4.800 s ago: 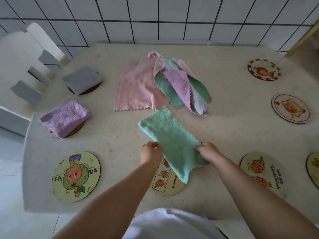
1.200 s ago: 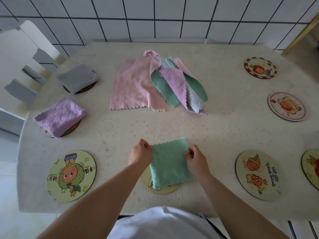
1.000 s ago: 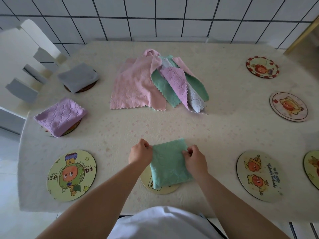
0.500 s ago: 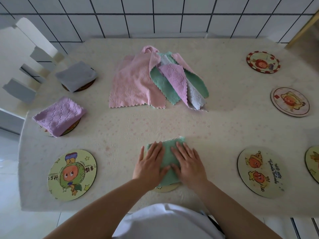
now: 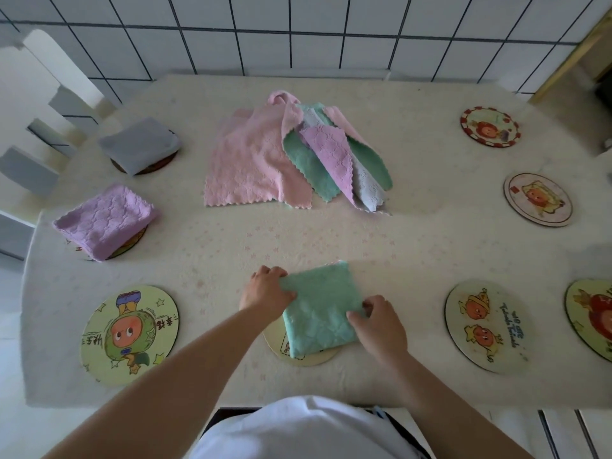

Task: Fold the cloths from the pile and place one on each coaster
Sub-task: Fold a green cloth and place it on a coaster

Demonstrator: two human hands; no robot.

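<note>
A folded green cloth (image 5: 319, 309) lies near the front edge of the table, partly over a pale yellow coaster (image 5: 308, 357). My left hand (image 5: 265, 289) grips its upper left corner. My right hand (image 5: 377, 323) pinches its right edge. The pile of unfolded pink, green, purple and grey cloths (image 5: 291, 157) lies at the middle back. A folded grey cloth (image 5: 139, 145) and a folded purple cloth (image 5: 106, 220) each cover a coaster on the left.
Bare coasters lie around the table: one front left (image 5: 129, 334), two front right (image 5: 486, 326) (image 5: 592, 323), two at the right back (image 5: 538, 198) (image 5: 490, 126). A white chair (image 5: 36, 104) stands at the left. A tiled wall runs behind the table.
Both hands pressed flat on the green cloth half a second ago. Now they have moved apart to its edges and grip it.
</note>
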